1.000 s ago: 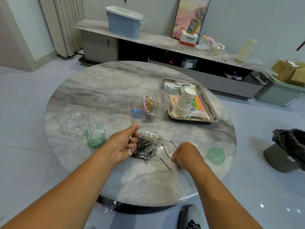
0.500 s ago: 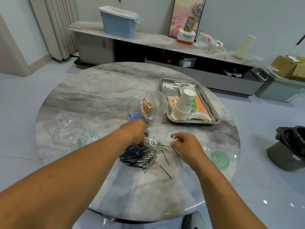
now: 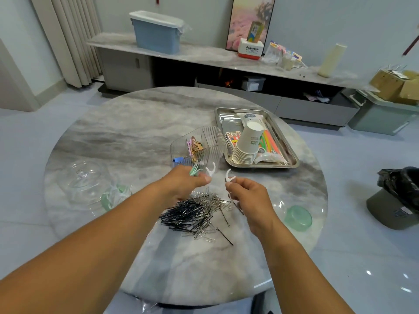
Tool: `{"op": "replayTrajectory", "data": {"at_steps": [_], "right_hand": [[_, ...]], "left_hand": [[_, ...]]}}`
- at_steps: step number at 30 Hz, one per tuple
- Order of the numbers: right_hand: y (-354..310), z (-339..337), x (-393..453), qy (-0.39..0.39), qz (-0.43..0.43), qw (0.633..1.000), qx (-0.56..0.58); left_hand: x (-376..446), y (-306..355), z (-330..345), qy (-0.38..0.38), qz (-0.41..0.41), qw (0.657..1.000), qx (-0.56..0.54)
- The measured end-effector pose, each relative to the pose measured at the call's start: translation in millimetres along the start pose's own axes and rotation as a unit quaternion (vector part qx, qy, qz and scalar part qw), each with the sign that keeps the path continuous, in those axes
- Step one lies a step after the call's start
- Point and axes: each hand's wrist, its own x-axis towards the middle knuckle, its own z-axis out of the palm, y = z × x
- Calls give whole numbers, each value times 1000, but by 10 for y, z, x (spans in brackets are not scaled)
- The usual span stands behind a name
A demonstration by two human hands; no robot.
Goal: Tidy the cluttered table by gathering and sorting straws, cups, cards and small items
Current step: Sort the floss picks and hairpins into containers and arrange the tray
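1. Far left of the pin heap, a clear domed lid [image 3: 85, 177] lies on your bench [image 3: 127, 132], and just right of it a green container [image 3: 108, 200] with floss picks in it is partly blurred.
2. Your left hand [image 3: 186, 184] hovers just above the far edge of the heap, curled closed around several floss picks [image 3: 200, 170], white and pale green, their heads poking out past the thumb.
3. The pile of hairpins and paper clips [image 3: 196, 215] sits on the bench beneath and between your two hands, with a few loose pins strayed to its right.
4. Beyond the heap stands a clear ribbed organizer [image 3: 199, 146], holding clips in its left compartment.
5. Your right hand [image 3: 247, 194] is just right of the heap, thumb and forefinger pinched on a white floss pick [image 3: 229, 175]; another white piece shows below the fingers.
6. Farther right and behind the heap, a steel tray [image 3: 292, 160] carries a stack of paper cups [image 3: 248, 143], coloured straws [image 3: 269, 141] and a card pack [image 3: 233, 138].
7. Right of the heap, near the bench edge, lies a green lid [image 3: 298, 218].
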Motion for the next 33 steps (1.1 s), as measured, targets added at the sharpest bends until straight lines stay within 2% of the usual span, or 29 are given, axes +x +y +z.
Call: {"op": "replayTrajectory", "data": {"at_steps": [3,6,11,15,17,20,22,25,27,30,33], "right_hand": [[-93,132,-90,-39,25,997,66],[-135,222,-179,-37,41,993,100],[-163,179,-306,-33,61,993,95],[-200,175,-378,-48,33,998,25],[-227,160,-385,-35,13,999,12],[-298,112,-394,-21,-34,998,45],[-356,70,-412,-29,-94,995,13],[-442,29,-429,-62,-176,978,-95],[-491,32,-425,-71,-262,935,-227],[-566,71,-404,-96,-446,799,-393],[-606,131,-392,-165,-515,704,-460]], "left_hand": [[-202,-55,215,-25,-60,982,-179],[-413,-103,368,-24,-69,959,-272],[-668,-121,392,-8,-46,964,-263],[-777,-82,377,-27,-46,965,-257],[-813,-65,336,-71,-85,930,-349],[-887,-76,218,-149,-157,829,-515],[-916,-125,142,-180,-174,781,-572],[-931,-194,65,-204,-173,761,-592],[-925,-231,39,-219,-170,755,-595],[-927,-265,11,-264,-158,735,-605],[-937,-278,-18,-293,-140,718,-615]]}}
